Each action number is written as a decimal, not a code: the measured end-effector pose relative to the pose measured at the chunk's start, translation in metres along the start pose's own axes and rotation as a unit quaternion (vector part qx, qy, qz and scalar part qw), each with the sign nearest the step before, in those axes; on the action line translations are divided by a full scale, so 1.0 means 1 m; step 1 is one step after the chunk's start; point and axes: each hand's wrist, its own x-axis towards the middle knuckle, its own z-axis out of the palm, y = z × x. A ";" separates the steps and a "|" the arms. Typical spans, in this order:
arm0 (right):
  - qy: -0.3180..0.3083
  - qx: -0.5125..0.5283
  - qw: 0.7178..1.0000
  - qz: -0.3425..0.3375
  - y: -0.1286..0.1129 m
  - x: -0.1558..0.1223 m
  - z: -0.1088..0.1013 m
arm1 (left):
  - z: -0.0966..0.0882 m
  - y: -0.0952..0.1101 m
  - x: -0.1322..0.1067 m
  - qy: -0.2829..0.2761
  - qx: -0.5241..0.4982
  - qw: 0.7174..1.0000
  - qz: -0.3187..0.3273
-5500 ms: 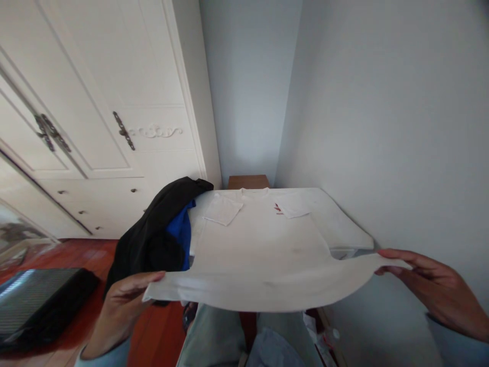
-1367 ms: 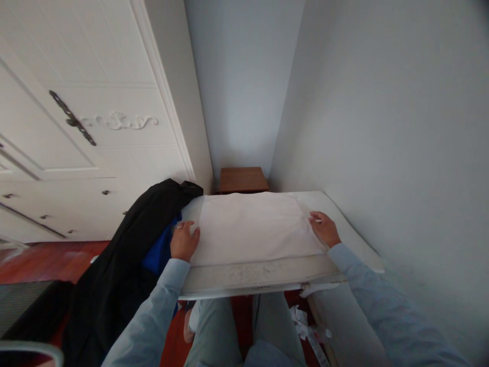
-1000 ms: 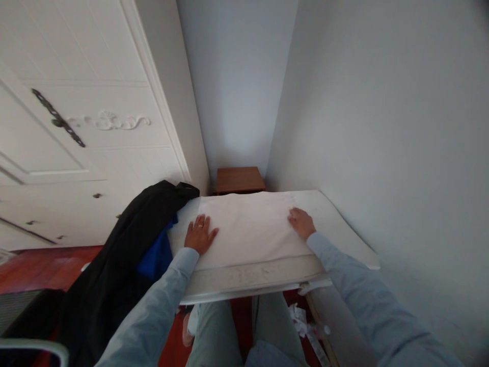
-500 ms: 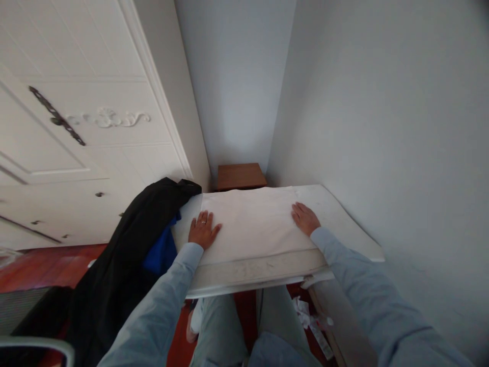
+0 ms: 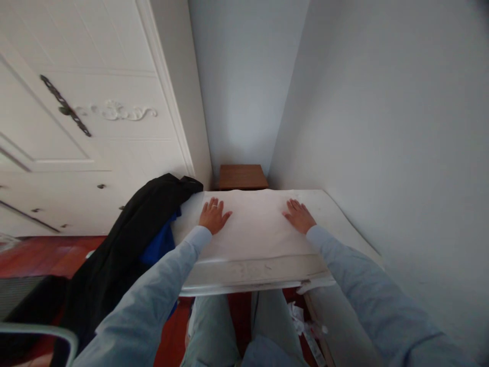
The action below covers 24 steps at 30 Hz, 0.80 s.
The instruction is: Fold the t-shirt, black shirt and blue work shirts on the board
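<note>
White cloth: lying flat on white table, long axis running left to right, long edge facing wearer | left hand, right hand: resting palm-down near its ends, fingers spread | black garment: draping over table's left end | grey wall: bounding the right

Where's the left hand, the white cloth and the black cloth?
Left hand [image 5: 213, 217]: head view, its back.
White cloth [image 5: 255, 224]: head view, its middle.
Black cloth [image 5: 116, 247]: head view, its middle.
</note>
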 end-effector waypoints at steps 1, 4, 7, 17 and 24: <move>0.006 0.004 1.000 -0.009 -0.003 0.007 0.000 | 0.004 0.007 0.003 -0.001 -0.009 1.000 0.025; -0.004 0.010 1.000 -0.008 -0.003 0.023 0.008 | 0.022 0.022 0.006 -0.029 -0.028 0.998 0.046; -0.013 0.007 1.000 0.014 0.007 0.027 0.021 | 0.035 0.024 0.003 -0.035 -0.033 0.998 0.032; -0.008 0.018 0.999 0.030 0.010 0.023 0.020 | 0.040 0.017 0.003 -0.013 -0.026 0.999 0.031; 0.043 0.126 0.991 0.028 0.006 0.026 0.019 | 0.043 0.012 0.006 -0.019 -0.009 0.999 0.038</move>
